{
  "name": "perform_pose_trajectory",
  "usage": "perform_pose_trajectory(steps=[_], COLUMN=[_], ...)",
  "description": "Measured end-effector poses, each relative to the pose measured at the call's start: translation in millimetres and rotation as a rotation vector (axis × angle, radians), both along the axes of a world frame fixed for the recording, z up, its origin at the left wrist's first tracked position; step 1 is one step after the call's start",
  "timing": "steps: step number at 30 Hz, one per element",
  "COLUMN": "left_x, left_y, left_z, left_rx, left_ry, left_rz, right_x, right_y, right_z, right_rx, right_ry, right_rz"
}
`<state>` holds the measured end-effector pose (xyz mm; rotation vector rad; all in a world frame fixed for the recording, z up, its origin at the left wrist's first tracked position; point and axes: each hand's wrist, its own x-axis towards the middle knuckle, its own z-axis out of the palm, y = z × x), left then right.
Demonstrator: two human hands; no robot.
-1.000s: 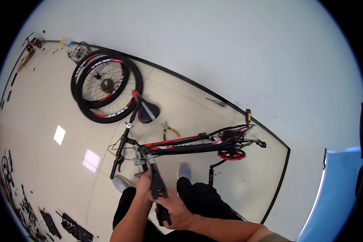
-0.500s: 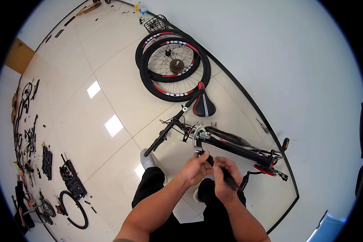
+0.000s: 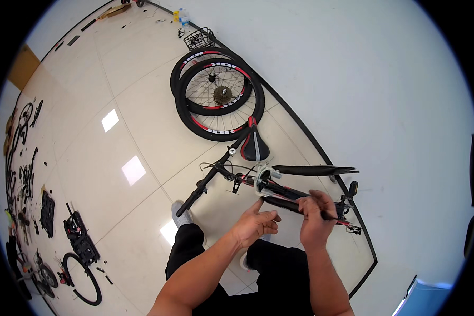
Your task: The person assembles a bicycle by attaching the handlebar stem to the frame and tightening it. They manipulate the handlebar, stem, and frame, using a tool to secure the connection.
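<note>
A part-assembled black bicycle [image 3: 227,173] lies in front of me with its handlebar toward the left. Around its silver fork-like crown [image 3: 260,181] run two long black tapering pieces, which could be sleeves or covers. My right hand [image 3: 317,216] is closed on the lower black piece [image 3: 282,203], near its pointed end. Beside the crown is my left hand [image 3: 255,225], index finger stretched toward the near end of that piece, the others loosely bent and holding nothing. The upper black piece [image 3: 316,170] sticks out to the right untouched. A black, grey and red saddle [image 3: 255,146] sits beyond the handlebar.
Two bicycle wheels [image 3: 218,131] lie overlapped on the tiled floor, with a wire basket [image 3: 199,39] behind them. A white wall [image 3: 374,105] rises on the right. At the left are an open black tool case [image 3: 81,239], a tyre-like ring [image 3: 97,287] and scattered parts.
My right hand has moved right and up along the lower black piece, away from my left. My left hand has loosened its fingers. The upper black piece now points out straight to the right.
</note>
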<state>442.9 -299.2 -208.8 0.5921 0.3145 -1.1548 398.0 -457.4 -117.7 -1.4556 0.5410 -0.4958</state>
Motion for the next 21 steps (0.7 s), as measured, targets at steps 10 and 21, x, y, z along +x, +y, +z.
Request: perform_pose_trajectory(steps=[10, 21], left_x=[-1, 4], left_y=[22, -8], left_z=[-14, -12], left_rx=[0.334, -0.016], left_ry=[-0.269, -0.064], left_rz=[-0.131, -0.081], right_x=[17, 10], right_y=[4, -9], right_z=[7, -5], right_rx=[0.1, 0.003], right_ry=[-0.061, -0.034], right_rz=[-0.063, 0.148])
